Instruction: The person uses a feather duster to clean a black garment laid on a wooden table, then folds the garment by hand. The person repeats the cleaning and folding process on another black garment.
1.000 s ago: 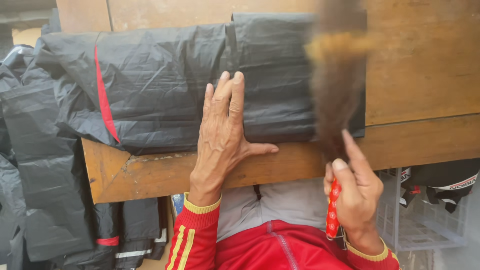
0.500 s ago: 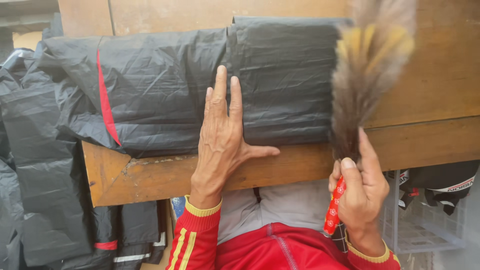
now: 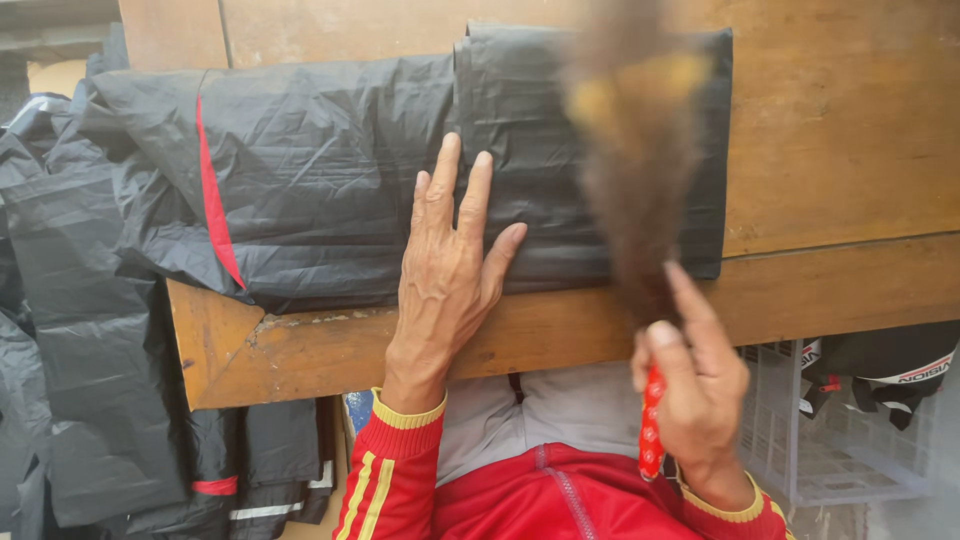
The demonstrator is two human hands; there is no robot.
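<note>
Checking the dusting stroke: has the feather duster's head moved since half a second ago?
Yes. The duster swung left, now over the folded black garment instead of its right edge.

White plastic crate [image 3: 800, 440] at five o'clock below the table, black bag with white-and-red printed label [image 3: 905, 370] resting beside it
</note>
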